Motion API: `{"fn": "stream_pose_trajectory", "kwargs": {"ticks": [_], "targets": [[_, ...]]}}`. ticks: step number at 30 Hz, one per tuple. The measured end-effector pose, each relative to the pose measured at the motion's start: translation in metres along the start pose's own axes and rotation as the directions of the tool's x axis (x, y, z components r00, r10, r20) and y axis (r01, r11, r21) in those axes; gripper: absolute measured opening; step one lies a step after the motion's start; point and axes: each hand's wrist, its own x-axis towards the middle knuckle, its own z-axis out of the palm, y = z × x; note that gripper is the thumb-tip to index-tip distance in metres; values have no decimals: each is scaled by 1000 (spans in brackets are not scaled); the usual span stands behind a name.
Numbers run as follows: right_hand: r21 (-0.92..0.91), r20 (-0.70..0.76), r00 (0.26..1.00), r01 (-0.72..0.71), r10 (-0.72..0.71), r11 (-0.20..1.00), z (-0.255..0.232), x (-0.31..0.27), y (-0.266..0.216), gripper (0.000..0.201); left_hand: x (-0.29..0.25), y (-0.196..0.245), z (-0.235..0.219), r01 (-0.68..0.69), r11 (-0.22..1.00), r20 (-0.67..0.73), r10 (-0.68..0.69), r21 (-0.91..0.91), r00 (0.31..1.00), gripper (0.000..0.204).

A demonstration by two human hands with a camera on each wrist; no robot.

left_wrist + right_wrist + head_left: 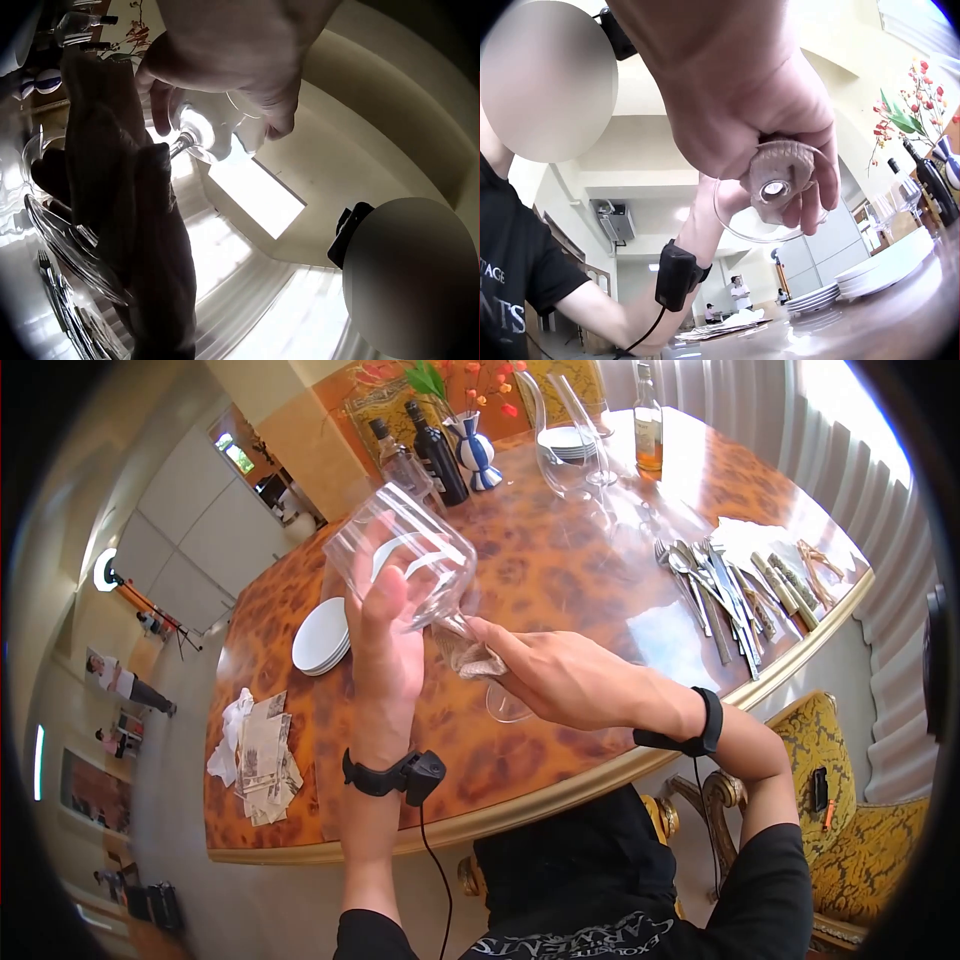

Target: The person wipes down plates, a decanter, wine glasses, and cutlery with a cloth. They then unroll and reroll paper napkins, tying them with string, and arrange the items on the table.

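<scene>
A clear stemmed glass (415, 550) is tilted above the table, its bowl up and to the left. My left hand (385, 645) holds the bowl, with fingers showing through the glass. Thumb and fingers of this left hand (240, 52) spread around the bowl in the left wrist view. My right hand (575, 678) pinches a beige cloth (468, 652) around the stem, below the bowl. The round foot (508, 703) shows beneath the right hand. In the right wrist view, the cloth (781, 169) is bunched under the right hand (742, 97), inside the foot's ring.
White plates (322, 638) stand left, near papers (268, 760). Cutlery (715, 595) lies right beside a white cloth (675, 645). At the back are dark bottles (435, 455), a striped vase (478, 452), glassware (570, 460) and an amber bottle (648, 435). A patterned chair (815, 760) stands right.
</scene>
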Motion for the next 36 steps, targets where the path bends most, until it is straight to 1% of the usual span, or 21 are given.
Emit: {"fn": "stream_pose_trajectory", "kwargs": {"ticks": [2,5,7,8,10,11,12,13,14,16,18,20,21,25,27,28,30,32,34,35,36], "targets": [[-31,-29,978,204,-205,978,-11,-8,6,36,1,2,-5,-1,1000,-19,2,26,1000,95],[108,-79,961,273,-265,956,-35,-15,21,43,4,4,-9,-57,990,-7,56,-132,998,88],[320,-224,967,-42,118,947,-44,-25,17,39,9,10,-13,-97,977,-93,80,-192,992,86],[317,-226,967,-40,116,948,-39,-23,22,39,12,12,-13,-143,958,-184,98,-249,978,84],[679,-415,777,-82,474,729,-22,-14,35,32,16,7,-7,-205,946,-218,151,-251,964,80],[678,-418,776,-80,473,730,-16,-6,24,32,14,1,5,-295,949,-241,262,-110,934,79],[912,-302,743,42,597,408,-7,5,6,32,14,-4,14,-379,925,-247,375,35,893,78],[984,-142,735,175,663,18,-2,14,-5,33,16,-9,17,-472,871,-194,490,133,850,80],[983,-147,736,181,660,16,3,19,-2,33,18,-9,19,-551,804,-130,584,223,801,84],[985,-91,772,161,629,-55,10,30,6,37,14,1,26,-605,773,-124,630,189,767,104],[978,-104,745,197,659,-69,9,33,-5,41,13,7,28,-648,737,-94,671,191,735,105],[993,-1,828,67,561,-97,8,33,-8,40,13,15,29,-685,701,-67,707,199,704,107],[999,-20,867,40,498,-29,9,34,-2,43,14,20,30,-692,693,-60,714,200,698,109],[989,-20,864,-55,503,134,4,36,0,44,19,25,20,-721,651,-7,744,237,669,101],[857,-180,886,-71,427,510,10,33,9,33,21,25,17,-717,657,-35,743,235,669,85],[856,-179,887,-73,426,511,8,31,6,33,19,27,17,-717,656,-38,743,235,668,85],[519,-252,876,-237,411,822,0,23,-4,32,16,30,18,-560,816,-202,578,144,791,76],[446,-290,877,-231,384,865,-5,20,-7,28,20,28,11,-544,836,-244,544,74,803,71],[190,-626,773,22,104,982,-2,18,0,22,23,23,4,-466,884,-363,438,9,823,69],[52,-616,787,26,12,998,-4,15,-1,9,25,20,2,-466,885,-365,436,8,823,69],[49,-615,789,23,12,999,-5,19,-3,9,27,15,1,-425,905,-394,382,-25,836,69]]}}
